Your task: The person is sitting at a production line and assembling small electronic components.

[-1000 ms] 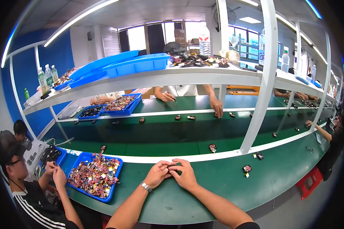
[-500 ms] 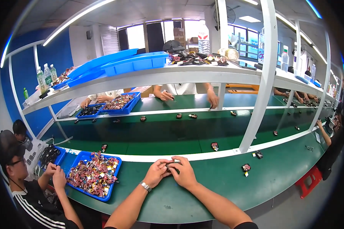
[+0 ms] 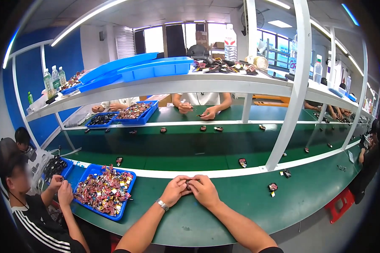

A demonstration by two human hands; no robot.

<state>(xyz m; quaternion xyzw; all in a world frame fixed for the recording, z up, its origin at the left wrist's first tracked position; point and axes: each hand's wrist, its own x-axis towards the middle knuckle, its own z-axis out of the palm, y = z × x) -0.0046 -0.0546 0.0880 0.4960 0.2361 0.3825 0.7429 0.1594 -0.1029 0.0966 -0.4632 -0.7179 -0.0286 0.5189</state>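
Over the green bench, my left hand point(image 3: 174, 192) and my right hand point(image 3: 205, 193) meet, fingertips pinched together. Between them is a small dark piece point(image 3: 188, 183), mostly covered by the fingers, so its kind cannot be made out. A metal-banded watch point(image 3: 162, 205) circles my left wrist. To the left of my hands lies a blue tray point(image 3: 110, 217) heaped with small parts point(image 3: 101, 190) in reddish, yellow and white wrapping. Several similar dark parts with pale tags lie beyond, one point(image 3: 273, 187) on the bench at the right.
A white shelf post point(image 3: 283, 126) rises beyond my right hand, under a shelf holding blue trays point(image 3: 156, 69). The dark green conveyor point(image 3: 185, 143) carries scattered parts point(image 3: 242, 162). A co-worker point(image 3: 33, 211) sits at my left beside a tray of black parts point(image 3: 55, 166). A red stool point(image 3: 341, 205) stands right.
My fingers have drawn closer around the small piece. Across the conveyor, a co-worker's hands have come nearer each other. The whole view has shifted slightly.
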